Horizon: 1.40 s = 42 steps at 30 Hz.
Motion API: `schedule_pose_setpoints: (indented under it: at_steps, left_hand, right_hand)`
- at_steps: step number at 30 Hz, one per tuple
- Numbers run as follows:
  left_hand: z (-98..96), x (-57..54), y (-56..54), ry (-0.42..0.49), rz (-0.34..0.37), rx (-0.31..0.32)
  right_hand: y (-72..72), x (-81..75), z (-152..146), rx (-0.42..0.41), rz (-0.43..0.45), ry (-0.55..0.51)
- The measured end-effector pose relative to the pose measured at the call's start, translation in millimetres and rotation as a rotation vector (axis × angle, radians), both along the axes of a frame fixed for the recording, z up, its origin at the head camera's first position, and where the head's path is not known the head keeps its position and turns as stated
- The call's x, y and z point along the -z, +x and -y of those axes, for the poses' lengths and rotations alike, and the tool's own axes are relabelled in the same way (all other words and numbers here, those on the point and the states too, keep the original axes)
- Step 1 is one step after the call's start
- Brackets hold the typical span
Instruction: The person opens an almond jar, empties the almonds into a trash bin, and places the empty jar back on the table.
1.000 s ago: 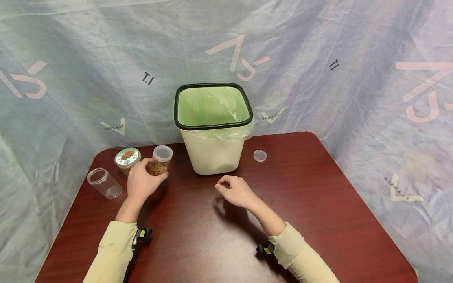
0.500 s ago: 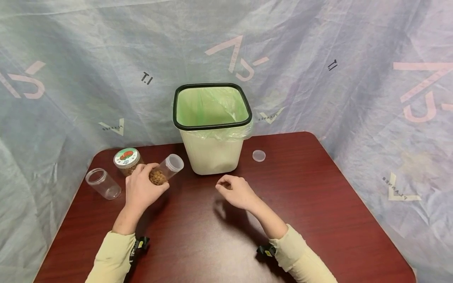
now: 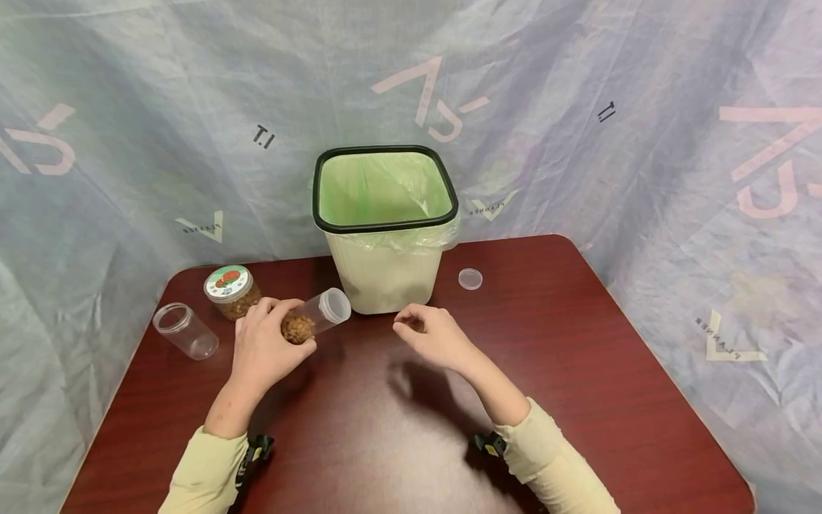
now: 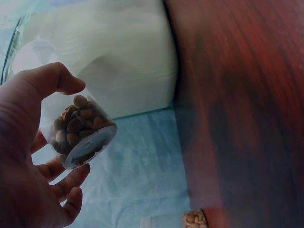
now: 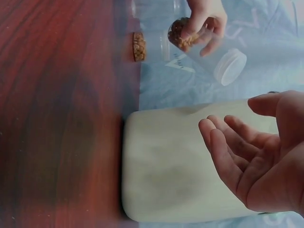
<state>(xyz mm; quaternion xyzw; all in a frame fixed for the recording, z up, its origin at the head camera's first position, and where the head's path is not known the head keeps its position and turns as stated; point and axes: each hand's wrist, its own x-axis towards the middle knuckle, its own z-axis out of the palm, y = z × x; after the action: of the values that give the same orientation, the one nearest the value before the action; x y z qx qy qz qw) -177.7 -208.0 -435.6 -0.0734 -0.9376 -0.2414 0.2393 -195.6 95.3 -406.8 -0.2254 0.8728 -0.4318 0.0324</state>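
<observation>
My left hand (image 3: 270, 350) grips a clear plastic jar (image 3: 319, 312) with a whitish lid on it, tilted so the lid points right. Brown nut-like pieces (image 4: 78, 123) lie in its bottom end. My right hand (image 3: 437, 339) hovers above the table in front of the bin, fingers loosely curved and holding nothing, as the right wrist view shows. Just beyond my left hand stands a wide jar (image 3: 234, 294) with a green-and-red picture on its lid and brown pieces inside. Left of it is an uncapped, bare clear jar (image 3: 186, 330).
A cream bin (image 3: 385, 275) with a black rim and a pale green liner stands at the back middle of the dark red table (image 3: 578, 371). Right of the bin lies a small clear lid (image 3: 470, 279). A printed grey cloth (image 3: 514, 107) hangs behind.
My left hand has tipped the jar from near upright to strongly tilted and carried it slightly right, towards the right hand. The right hand has hardly moved.
</observation>
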Motion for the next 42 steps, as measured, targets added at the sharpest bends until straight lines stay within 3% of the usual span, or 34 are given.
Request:
schedule_pose_setpoints:
  at_steps: [7, 20, 36, 42]
  left_hand:
    - [-13.9, -7.5, 3.0, -0.033, -0.023, 0.058]
    - [-32.7, -6.8, 10.5, -0.07, -0.054, 0.137]
    - [-49.8, -16.3, 13.1, -0.117, -0.046, 0.155]
    - [-54.3, -19.9, 15.6, -0.136, -0.064, 0.162]
  right_hand:
    - [-3.7, -8.6, -4, -0.021, -0.021, -0.045]
    - [0.3, -12.2, -3, -0.057, -0.081, -0.102]
    - [5.4, -14.4, 5, -0.062, -0.118, -0.126]
    - [11.7, -17.3, 8, -0.015, -0.091, -0.109]
